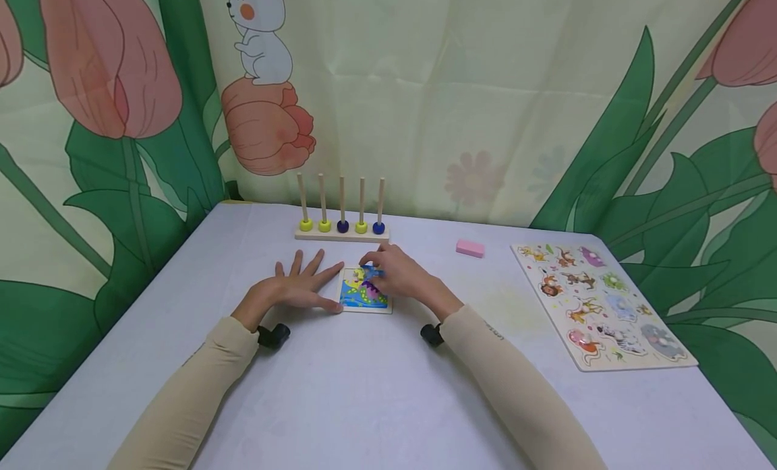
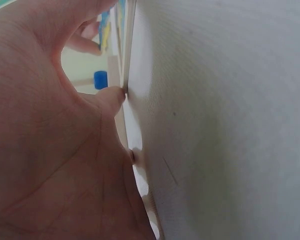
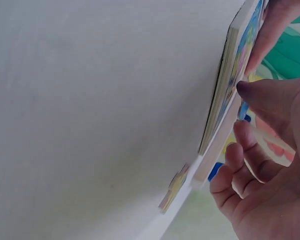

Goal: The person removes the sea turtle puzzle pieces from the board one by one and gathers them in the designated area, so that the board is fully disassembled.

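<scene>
Since the puzzle [image 1: 357, 299] might slide, the left hand [image 1: 294, 291], fingers spread and grasping nothing, braces its left edge while the right hand [image 1: 400, 274] pinches a blue piece [image 1: 371, 272] at its far side.

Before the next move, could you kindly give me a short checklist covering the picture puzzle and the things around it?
1. Picture puzzle resting on the table: ok.
2. Left grip steadying the puzzle: ok, it touches the left side.
3. Right grip holding the blue piece: ok, pinched.
4. Blue piece fully seated: cannot tell, partly covered.
5. Animal board apart from both grips: ok.
6. Pink block apart from both grips: ok.
</scene>
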The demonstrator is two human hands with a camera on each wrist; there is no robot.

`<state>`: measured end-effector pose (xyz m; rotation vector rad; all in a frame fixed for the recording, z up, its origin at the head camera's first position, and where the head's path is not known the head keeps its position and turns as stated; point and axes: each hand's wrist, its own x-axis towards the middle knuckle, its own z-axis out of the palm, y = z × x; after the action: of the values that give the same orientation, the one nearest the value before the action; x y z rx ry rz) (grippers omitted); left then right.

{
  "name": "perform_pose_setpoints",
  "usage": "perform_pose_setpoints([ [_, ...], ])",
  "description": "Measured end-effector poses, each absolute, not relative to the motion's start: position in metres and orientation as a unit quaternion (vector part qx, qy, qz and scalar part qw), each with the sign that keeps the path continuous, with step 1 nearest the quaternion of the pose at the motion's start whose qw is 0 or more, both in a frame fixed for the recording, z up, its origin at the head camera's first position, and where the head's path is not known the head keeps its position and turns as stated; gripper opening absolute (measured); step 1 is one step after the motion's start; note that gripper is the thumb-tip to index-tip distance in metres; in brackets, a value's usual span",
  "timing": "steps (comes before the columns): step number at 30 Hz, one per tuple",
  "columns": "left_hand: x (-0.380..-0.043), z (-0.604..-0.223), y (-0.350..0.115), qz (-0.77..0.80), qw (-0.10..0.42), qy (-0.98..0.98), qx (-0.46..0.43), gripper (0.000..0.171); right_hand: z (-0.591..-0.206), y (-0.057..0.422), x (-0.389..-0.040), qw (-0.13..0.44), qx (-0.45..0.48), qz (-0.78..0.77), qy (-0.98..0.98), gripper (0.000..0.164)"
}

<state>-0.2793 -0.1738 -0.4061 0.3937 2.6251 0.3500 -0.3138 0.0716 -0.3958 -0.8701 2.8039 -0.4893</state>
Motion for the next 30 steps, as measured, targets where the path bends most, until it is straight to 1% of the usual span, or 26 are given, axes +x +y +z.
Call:
perform_pose_setpoints([
  [5, -0.279, -0.406, -0.173, 0.131, 0.231, 0.953, 0.144, 0.104, -0.395, 0.081, -0.315, 0.087, -0.296, -0.179, 0.934, 0.037],
  [12, -0.279, -0.407, -0.174, 0.134, 0.229, 0.953, 0.144, 0.105, -0.393, 0.096, -0.317, 0.092, -0.290, -0.190, 0.933, 0.039],
  [22, -0.276, -0.403, -0.175, 0.144, 0.231, 0.952, 0.141, 0.112, -0.393, 0.116, -0.320, 0.076, -0.319, -0.180, 0.928, 0.038],
  [30, -0.278, -0.406, -0.175, 0.142, 0.229, 0.952, 0.143, 0.108, -0.391, 0.136, -0.321, 0.074, -0.325, -0.184, 0.925, 0.038],
])
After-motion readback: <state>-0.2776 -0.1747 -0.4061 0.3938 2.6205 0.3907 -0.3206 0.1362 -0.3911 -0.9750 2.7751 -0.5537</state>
